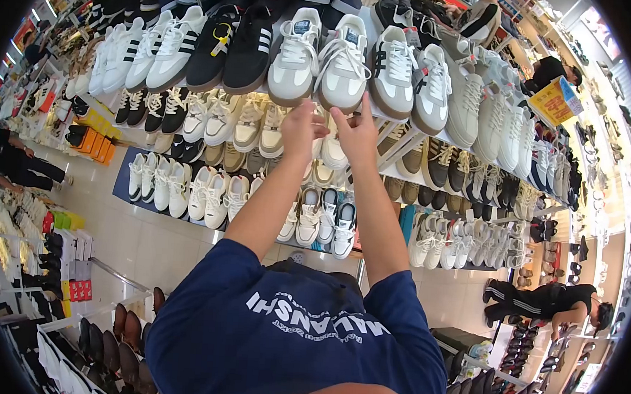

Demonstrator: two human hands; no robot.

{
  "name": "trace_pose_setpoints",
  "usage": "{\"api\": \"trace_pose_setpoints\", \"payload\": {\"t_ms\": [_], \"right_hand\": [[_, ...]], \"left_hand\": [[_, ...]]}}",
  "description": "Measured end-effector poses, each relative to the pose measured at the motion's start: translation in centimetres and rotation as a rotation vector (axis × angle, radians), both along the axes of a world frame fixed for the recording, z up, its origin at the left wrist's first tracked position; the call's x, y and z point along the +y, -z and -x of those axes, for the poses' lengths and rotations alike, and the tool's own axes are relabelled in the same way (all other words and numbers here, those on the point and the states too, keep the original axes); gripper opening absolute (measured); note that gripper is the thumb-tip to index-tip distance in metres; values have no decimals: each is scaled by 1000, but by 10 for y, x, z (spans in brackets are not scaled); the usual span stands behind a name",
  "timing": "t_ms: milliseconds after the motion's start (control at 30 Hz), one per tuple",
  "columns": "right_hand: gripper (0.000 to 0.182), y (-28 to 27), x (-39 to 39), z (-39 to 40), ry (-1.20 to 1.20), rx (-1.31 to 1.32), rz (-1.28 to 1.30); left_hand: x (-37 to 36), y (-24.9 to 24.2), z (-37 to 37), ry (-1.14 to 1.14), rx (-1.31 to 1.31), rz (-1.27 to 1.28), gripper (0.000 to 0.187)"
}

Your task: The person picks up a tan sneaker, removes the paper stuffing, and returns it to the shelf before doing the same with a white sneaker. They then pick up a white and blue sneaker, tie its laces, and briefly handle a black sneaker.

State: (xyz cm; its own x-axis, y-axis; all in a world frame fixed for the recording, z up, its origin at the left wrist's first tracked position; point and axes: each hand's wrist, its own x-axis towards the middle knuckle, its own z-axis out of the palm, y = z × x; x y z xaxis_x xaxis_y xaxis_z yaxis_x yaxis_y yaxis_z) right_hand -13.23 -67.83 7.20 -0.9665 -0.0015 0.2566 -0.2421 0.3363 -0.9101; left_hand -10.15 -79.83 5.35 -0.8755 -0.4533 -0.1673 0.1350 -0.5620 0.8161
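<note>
A pair of white sneakers with grey toes and brown gum soles stands on the top display shelf, toes toward me: the left sneaker (292,58) and the right sneaker (344,65). My left hand (301,128) is just below the left sneaker's toe, fingers loosely curled and apart, with nothing visible in them. My right hand (357,133) is at the right sneaker's toe. Its thumb is by the front of the sole and its index finger stretches up along the right side. Whether either hand presses on a shoe is hard to tell.
Black sneakers (248,52) and striped white sneakers (393,68) flank the pair closely. Lower shelves hold rows of cream shoes (248,121). A yellow price sign (556,100) stands at right. People are in the aisles, one at left (25,161) and one at right (540,301).
</note>
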Motion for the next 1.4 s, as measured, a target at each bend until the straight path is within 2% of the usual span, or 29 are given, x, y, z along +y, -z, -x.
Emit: {"api": "trace_pose_setpoints", "payload": {"t_ms": [67,167,200,333,433,467,500,600,633,667,700,733,767,800,833,867,933,1000,1033,1133,1233,1267,1300,1333,1367,1400], "right_hand": [[78,-6,-1,-10,38,183,-27],[54,5,-2,-4,75,428,-180],[38,5,-8,-4,117,392,-144],[42,1,-4,-4,94,394,-190],[45,3,5,-18,15,352,-110],[46,14,12,-28,-42,345,-46],[48,28,21,-38,-101,345,21],[50,100,77,-93,-302,-11,-235],[48,143,103,-115,-297,-36,-332],[43,206,135,-143,-251,-177,-403],[42,248,172,-178,-222,-360,-621],[42,308,218,-221,-193,-427,-640],[44,306,250,-274,-65,-596,-615],[43,339,289,-328,71,-789,-568],[45,346,321,-380,211,-930,-492],[38,328,337,-424,413,-1002,-503],[36,324,381,-523,555,-1097,-490],[34,331,414,-608,490,-1200,-570],[38,357,436,-658,323,-1233,-829],[43,346,441,-660,74,-1463,-724],[42,415,445,-654,134,-1248,-526],[37,422,446,-641,325,-1198,-198],[32,437,456,-626,481,-1161,52],[28,451,465,-610,634,-1090,299],[24,466,475,-598,759,-1052,469],[17,449,486,-579,794,-1025,631]], "left_hand": [[-14,2,-3,-31,-14,-204,49],[-24,3,4,-61,46,2,50],[-25,6,6,-54,52,77,51],[-32,15,7,49,-18,158,49],[-23,24,-3,178,38,30,45],[-22,46,-7,281,81,-11,36],[-18,73,-14,333,2,15,31],[-9,166,-71,566,-267,162,22],[-11,223,-101,638,-356,318,26],[-13,279,-139,690,-564,313,31],[-22,327,-187,804,-715,452,27],[-36,384,-223,1166,-901,870,30],[-47,442,-293,896,-891,586,31],[-60,452,-336,997,-1033,606,32],[-76,446,-366,1072,-1207,571,32],[-88,435,-386,1091,-1338,514,33],[-98,415,-405,1074,-1498,422,35],[-98,401,-396,993,-1548,362,36],[-93,397,-386,959,-1555,344,37],[-63,400,-336,802,-1459,301,40],[-1,389,-249,639,-1214,297,42],[25,376,-219,600,-1084,287,38],[66,341,-195,554,-999,349,37],[81,345,-169,681,-984,347,35],[111,327,-158,727,-915,436,35],[146,308,-152,773,-842,525,34]]}}
